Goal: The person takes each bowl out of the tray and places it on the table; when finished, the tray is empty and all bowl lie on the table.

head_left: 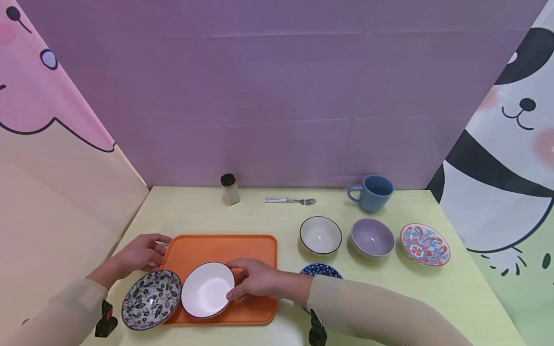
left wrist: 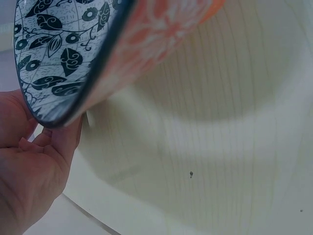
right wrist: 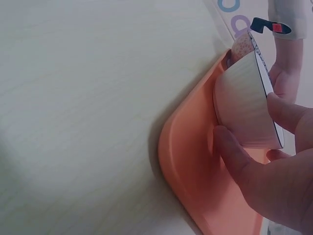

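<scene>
Pale sleeves [head_left: 368, 302] stretch over a table [head_left: 454, 302] towards an orange tray [head_left: 244, 247].
The left hand [head_left: 139, 252], fingers relaxed, holds nothing, beside the floral bowl [head_left: 151, 300] tilted at the tray's left edge; the white bowl [head_left: 207, 290] tilts over the tray, pinched between the right hand's [head_left: 256, 278] thumb and fingers.

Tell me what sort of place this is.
Probably a staged tabletop recording booth rather than a working kitchen: a plain purple backdrop stands behind the pale table, and a cartoon panda panel flanks its right side.
</scene>
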The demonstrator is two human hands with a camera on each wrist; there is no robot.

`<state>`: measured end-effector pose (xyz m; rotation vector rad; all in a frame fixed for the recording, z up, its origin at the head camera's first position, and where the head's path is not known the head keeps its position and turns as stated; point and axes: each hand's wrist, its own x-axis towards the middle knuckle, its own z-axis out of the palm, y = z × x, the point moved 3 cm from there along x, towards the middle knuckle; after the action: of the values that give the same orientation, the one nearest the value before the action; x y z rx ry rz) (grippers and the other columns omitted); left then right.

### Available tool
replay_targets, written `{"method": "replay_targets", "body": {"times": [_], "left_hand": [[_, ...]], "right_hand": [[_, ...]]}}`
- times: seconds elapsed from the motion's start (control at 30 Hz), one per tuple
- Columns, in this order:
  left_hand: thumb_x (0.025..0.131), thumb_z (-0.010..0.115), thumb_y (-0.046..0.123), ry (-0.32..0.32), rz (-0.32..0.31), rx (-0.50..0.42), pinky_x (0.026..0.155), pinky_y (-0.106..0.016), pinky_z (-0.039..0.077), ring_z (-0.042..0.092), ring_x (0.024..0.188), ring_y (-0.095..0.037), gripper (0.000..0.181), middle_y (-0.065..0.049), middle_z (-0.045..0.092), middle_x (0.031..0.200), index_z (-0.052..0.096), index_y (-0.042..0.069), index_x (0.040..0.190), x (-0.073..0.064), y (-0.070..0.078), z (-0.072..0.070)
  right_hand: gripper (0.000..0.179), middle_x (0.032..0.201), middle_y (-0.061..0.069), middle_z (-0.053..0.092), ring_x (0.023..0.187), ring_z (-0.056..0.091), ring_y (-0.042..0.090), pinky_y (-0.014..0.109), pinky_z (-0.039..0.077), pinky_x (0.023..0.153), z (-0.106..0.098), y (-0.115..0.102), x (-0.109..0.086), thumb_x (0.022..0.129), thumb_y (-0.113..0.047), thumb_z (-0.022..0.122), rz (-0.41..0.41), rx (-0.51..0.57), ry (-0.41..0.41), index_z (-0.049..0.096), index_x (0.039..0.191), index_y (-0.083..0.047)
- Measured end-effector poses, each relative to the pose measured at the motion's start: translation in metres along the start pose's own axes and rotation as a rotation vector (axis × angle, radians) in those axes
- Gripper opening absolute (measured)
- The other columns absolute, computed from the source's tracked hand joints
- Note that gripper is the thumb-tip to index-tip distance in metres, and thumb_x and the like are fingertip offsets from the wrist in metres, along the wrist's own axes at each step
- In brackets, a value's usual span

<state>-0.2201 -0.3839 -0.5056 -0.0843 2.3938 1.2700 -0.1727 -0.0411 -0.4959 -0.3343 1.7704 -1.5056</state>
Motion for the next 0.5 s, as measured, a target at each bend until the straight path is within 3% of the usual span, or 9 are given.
{"method": "replay_targets", "body": {"times": [0.33,0.5], "left_hand": [[0.090,0.062,-0.005,0.013,-0.010,0.018,0.076,-0.041,0.063,0.067,0.089,-0.026,0.061,-0.020,0.062,0.113,0.040,-0.008,0.147,0.0005,0.0001,0.0008],[0.090,0.062,-0.006,0.013,-0.006,0.021,0.076,-0.041,0.063,0.067,0.089,-0.026,0.061,-0.020,0.061,0.112,0.040,-0.008,0.147,-0.0001,0.0011,0.0006]], "right_hand": [[0.067,0.102,0.009,0.071,0.078,0.073,0.026,0.048,0.064,0.067,0.0016,0.0035,-0.0021,0.081,0.010,0.074,0.036,0.110,0.013,0.060,0.142,-0.016],[0.064,0.092,0.010,0.073,0.068,0.071,0.024,0.049,0.063,0.064,0.0024,0.0055,-0.0037,0.080,0.011,0.070,0.033,0.147,0.047,0.063,0.138,-0.015]]}}
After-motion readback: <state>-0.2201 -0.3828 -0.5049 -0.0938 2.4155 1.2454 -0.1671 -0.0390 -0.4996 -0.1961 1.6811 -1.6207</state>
